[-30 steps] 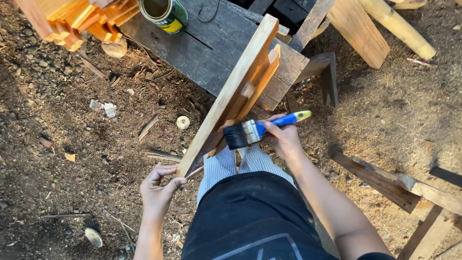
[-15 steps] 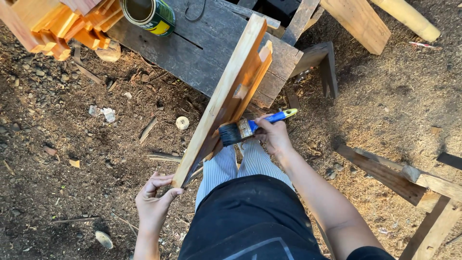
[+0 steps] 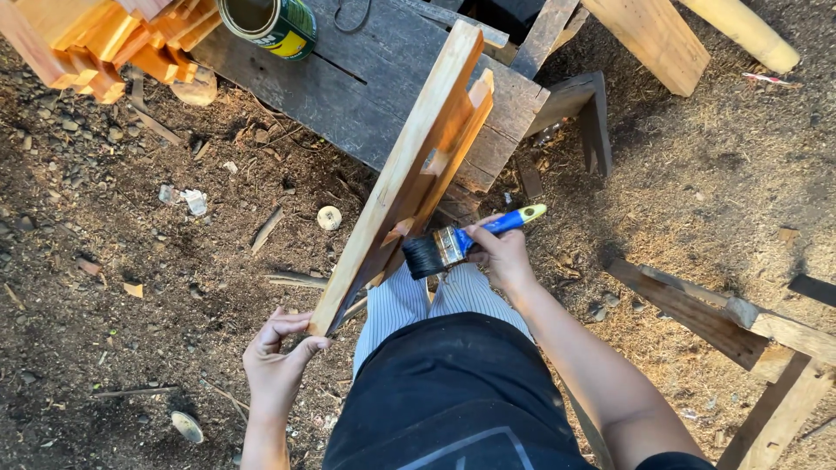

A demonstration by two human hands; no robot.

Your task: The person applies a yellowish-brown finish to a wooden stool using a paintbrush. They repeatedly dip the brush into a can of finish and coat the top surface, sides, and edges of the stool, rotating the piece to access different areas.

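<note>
Gripping a paintbrush [image 3: 461,242], right hand [image 3: 501,257]; left hand [image 3: 277,361] steadies wooden frame [image 3: 409,174].

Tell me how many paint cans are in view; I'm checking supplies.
1. The open can stands on the dark plank platform at the top, left of the wooden piece that the left hand grips. More may sit beyond the picture's edge.

— What hems in your right hand [image 3: 503,258] at the paintbrush [image 3: 461,241]?

— The leaning wooden frame [image 3: 409,174] touches the bristles on their left; the grey pallet [image 3: 383,87] lies just beyond. Right of your grip, open sawdust runs to the trestle [image 3: 723,318].

— And your left hand [image 3: 274,361]?

— It pinches the frame's near end. Left and behind, bare dirt with only scraps; the paint can [image 3: 272,24] sits well apart.
</note>
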